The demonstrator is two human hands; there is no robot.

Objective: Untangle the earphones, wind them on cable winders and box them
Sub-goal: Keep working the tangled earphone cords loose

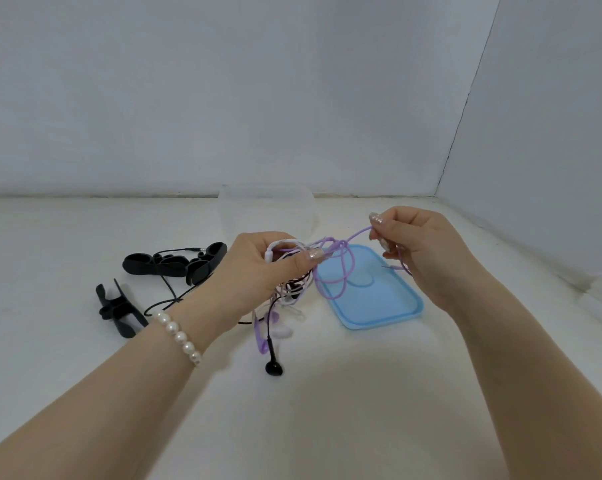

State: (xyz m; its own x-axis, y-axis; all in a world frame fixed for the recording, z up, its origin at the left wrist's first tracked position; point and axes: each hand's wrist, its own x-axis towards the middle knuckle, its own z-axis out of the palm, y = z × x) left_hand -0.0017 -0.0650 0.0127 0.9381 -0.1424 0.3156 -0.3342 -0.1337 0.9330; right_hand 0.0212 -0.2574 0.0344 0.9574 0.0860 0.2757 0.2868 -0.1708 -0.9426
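Purple, white and black earphones [292,271], one tangled bunch, gripped above the table [327,410] in the left hand [258,268]; right hand [420,251] pinches a purple strand pulled from it. Black cable winders [175,265] lie left. Blue lid [379,306] and clear box [265,209] lie behind.

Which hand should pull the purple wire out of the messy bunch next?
Probably the right hand. It already pinches the purple wire, which leads out of the tangle. The left hand grips that tangle and can steady it.
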